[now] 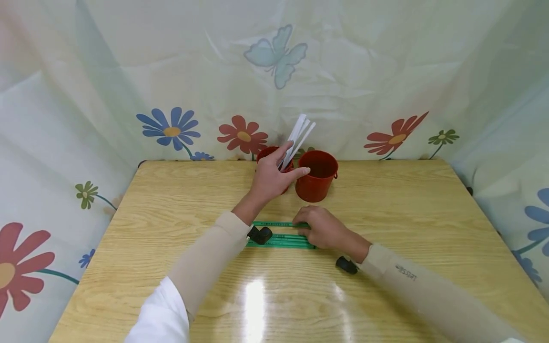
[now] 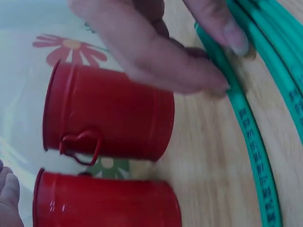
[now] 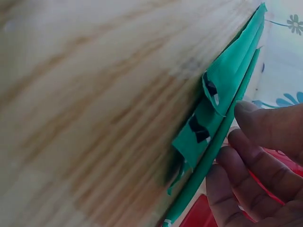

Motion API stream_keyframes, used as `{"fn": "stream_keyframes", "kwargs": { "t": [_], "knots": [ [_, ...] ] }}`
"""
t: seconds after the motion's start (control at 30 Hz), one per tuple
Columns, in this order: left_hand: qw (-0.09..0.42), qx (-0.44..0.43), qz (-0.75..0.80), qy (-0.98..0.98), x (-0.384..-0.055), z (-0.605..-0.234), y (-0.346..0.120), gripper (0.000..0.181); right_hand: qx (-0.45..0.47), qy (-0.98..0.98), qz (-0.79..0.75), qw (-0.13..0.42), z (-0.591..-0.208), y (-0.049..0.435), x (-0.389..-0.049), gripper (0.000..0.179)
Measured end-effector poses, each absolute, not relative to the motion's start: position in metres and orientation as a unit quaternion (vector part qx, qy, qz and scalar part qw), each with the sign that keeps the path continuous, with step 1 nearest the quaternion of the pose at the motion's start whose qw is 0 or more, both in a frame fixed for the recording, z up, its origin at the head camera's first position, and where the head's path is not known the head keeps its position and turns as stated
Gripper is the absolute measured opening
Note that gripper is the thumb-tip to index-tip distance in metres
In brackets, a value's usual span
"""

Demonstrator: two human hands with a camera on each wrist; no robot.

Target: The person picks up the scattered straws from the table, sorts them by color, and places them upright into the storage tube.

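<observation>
My left hand [image 1: 273, 178] is over the left red bucket [image 1: 266, 151], its thumb stretched across to the near side of the right red bucket [image 1: 315, 188]. Several slim white sticks [image 1: 297, 136] lean out of the left bucket between that thumb and the fingers. Nearer to me, my right hand [image 1: 324, 229] pinches one thin green wrapped stick [image 1: 271, 224] by its right end, thumb and fingertips on either side. More green wrapped sticks [image 1: 286, 242], printed with dark characters, lie side by side just in front of it. Their flat wrapper ends [image 3: 201, 127] show in the right wrist view.
Both buckets stand near the back edge of the wooden table [image 1: 180, 195]. A flowered curtain [image 1: 360, 71] hangs behind and along both sides. Black wrist devices [image 1: 346, 265] hang at both cuffs, the left one overlapping the green sticks in the head view.
</observation>
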State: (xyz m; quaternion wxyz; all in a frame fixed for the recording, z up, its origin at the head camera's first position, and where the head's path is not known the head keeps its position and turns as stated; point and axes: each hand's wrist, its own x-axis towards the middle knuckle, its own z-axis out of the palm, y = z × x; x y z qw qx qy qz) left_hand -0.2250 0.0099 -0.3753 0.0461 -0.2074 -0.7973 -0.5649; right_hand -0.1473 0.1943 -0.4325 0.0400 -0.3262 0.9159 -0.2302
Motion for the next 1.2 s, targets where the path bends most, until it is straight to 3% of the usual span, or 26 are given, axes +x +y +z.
{"fn": "stream_keyframes", "kwargs": {
  "t": [0.13,0.47,0.63,0.97,1.2],
  "knots": [
    [0.022,-0.209,-0.537,-0.817,-0.223,-0.376,0.022,0.082,-0.325,0.917,-0.227,0.041,-0.434,0.195,-0.146,0.015],
    [0.038,-0.221,-0.509,-0.831,-0.22,-0.379,0.036,0.079,-0.36,0.921,-0.151,0.023,-0.437,0.193,-0.146,0.021],
    [0.013,-0.235,-0.478,-0.846,-0.224,-0.375,0.047,0.087,-0.368,0.926,-0.069,0.054,-0.427,0.192,-0.143,0.023],
    [0.008,-0.244,-0.409,-0.879,-0.233,-0.368,0.058,0.064,-0.32,0.941,-0.051,0.096,-0.423,0.206,-0.135,0.029],
    [-0.032,-0.21,-0.414,-0.885,-0.233,-0.37,0.058,0.088,-0.327,0.94,-0.073,0.071,-0.415,0.234,-0.129,0.03]
  ]
}}
